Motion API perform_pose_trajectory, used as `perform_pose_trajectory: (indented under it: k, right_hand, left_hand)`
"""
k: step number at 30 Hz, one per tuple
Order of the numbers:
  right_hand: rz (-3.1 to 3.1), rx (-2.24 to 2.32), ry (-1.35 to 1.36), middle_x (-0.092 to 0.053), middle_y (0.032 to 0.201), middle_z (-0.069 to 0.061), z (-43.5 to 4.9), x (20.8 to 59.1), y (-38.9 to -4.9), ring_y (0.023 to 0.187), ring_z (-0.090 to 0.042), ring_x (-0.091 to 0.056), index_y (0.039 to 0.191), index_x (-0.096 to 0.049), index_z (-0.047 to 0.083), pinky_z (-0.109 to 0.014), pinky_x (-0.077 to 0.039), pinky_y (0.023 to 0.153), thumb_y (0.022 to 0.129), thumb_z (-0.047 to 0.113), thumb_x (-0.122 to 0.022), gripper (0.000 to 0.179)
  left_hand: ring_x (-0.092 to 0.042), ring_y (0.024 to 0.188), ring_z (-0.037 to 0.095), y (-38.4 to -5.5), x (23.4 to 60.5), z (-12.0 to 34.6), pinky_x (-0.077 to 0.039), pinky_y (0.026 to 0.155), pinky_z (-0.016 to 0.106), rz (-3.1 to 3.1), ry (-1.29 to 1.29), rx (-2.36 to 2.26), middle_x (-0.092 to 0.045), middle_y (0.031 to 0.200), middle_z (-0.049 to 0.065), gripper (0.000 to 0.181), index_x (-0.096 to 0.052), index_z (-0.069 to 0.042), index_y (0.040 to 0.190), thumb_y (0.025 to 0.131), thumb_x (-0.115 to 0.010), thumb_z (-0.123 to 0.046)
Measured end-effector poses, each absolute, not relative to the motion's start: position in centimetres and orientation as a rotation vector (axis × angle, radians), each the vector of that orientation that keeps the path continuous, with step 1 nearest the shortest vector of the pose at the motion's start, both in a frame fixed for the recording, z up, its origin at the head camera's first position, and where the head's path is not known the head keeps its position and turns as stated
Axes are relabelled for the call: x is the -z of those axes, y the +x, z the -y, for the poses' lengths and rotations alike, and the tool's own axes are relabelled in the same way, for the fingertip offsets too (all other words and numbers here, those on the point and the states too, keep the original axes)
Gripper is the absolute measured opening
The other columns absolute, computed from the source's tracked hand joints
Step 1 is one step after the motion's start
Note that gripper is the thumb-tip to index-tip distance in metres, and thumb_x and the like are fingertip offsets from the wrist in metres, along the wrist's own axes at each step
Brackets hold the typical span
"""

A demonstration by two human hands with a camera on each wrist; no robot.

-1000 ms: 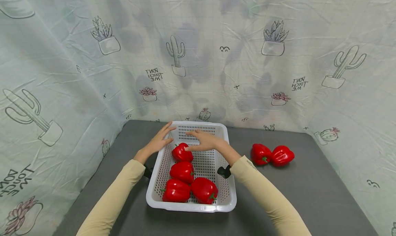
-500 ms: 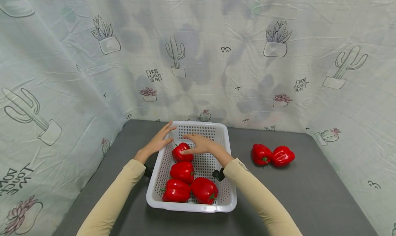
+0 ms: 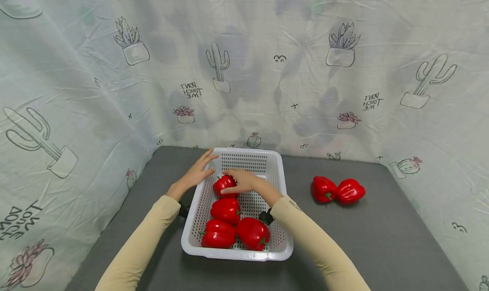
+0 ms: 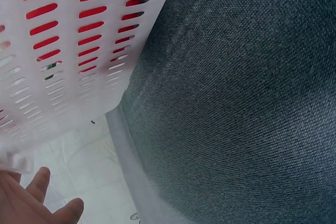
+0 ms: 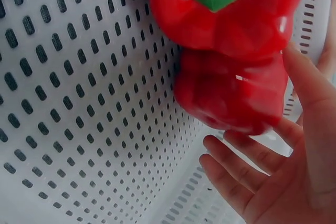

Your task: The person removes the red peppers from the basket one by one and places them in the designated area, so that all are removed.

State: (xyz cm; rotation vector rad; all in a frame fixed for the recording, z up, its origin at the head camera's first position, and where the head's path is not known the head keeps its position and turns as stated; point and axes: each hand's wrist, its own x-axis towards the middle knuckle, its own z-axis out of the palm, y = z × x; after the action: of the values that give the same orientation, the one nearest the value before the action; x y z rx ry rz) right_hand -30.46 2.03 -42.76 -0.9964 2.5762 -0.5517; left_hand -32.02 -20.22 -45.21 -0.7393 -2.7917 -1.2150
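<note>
In the head view, a white perforated plastic basket [image 3: 229, 253] holds several red bell peppers. My right hand [image 3: 245, 181] reaches inside and grips the farthest bell pepper [image 3: 220, 188], thumb on its near side and fingers behind it. From the right wrist, that bell pepper [image 5: 231, 90] sits between the thumb and fingers, just past another bell pepper [image 5: 220, 30] with a green stem. My left hand [image 3: 195, 173] rests at the basket's left rim with its fingers spread. The left wrist view has its fingertips [image 4: 39, 182] beside the basket's outer wall [image 4: 63, 98].
Two more red bell peppers [image 3: 324, 190] [image 3: 349, 191] lie side by side on the grey tabletop [image 3: 382, 240], right of the basket. A pale curtain [image 3: 252, 70] printed with cacti hangs behind the table and along both sides.
My right hand has moved left and down onto the farthest bell pepper, its thumb and fingers now around it. The left hand stays at the rim.
</note>
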Motion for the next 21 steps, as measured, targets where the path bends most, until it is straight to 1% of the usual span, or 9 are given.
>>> perform_pose_trajectory:
  k: [5,11,16,21]
  right_hand:
    - [-2.595,0.511,-1.001,-0.048,0.137,-0.006,-1.63,42.82,-30.29,0.12,-0.02,-0.049,0.141,-0.039,0.013,-0.035,-0.046,0.094,0.085,0.047,-0.059,0.069]
    - [-2.605,0.492,-1.001,-0.049,0.136,-0.007,-1.57,42.87,-30.38,0.12,-0.02,-0.049,0.141,-0.04,0.013,-0.036,-0.046,0.093,0.086,0.045,-0.059,0.067]
    - [-2.589,0.547,-1.011,-0.05,0.134,-0.007,-1.71,42.63,-30.42,0.118,-0.02,-0.051,0.139,-0.041,0.008,-0.034,-0.046,0.093,0.087,0.038,-0.061,0.064]
    - [-2.584,0.586,-1.043,-0.052,0.132,-0.009,-1.85,42.0,-30.13,0.114,-0.019,-0.053,0.137,-0.042,0.003,-0.031,-0.048,0.091,0.087,0.031,-0.062,0.061]
  left_hand:
    - [-0.013,0.139,0.04,-32.08,45.37,20.25,-0.017,0.103,0.066,2.79,-0.751,1.201,-0.01,0.154,0.017,0.051,-0.038,-0.002,0.14,0.091,-0.052,-0.01]
    - [-0.012,0.14,0.037,-32.1,45.19,20.12,-0.017,0.104,0.065,2.794,-0.743,1.234,-0.01,0.155,0.014,0.05,-0.039,-0.004,0.14,0.092,-0.052,-0.011]
    - [-0.012,0.14,0.037,-32.17,45.14,20.12,-0.016,0.104,0.064,2.798,-0.742,1.223,-0.01,0.155,0.014,0.05,-0.04,-0.004,0.139,0.092,-0.051,-0.012]
    - [-0.012,0.14,0.037,-32.05,45.07,20.1,-0.017,0.104,0.064,2.798,-0.745,1.218,-0.009,0.155,0.014,0.051,-0.039,-0.005,0.14,0.091,-0.052,-0.01]
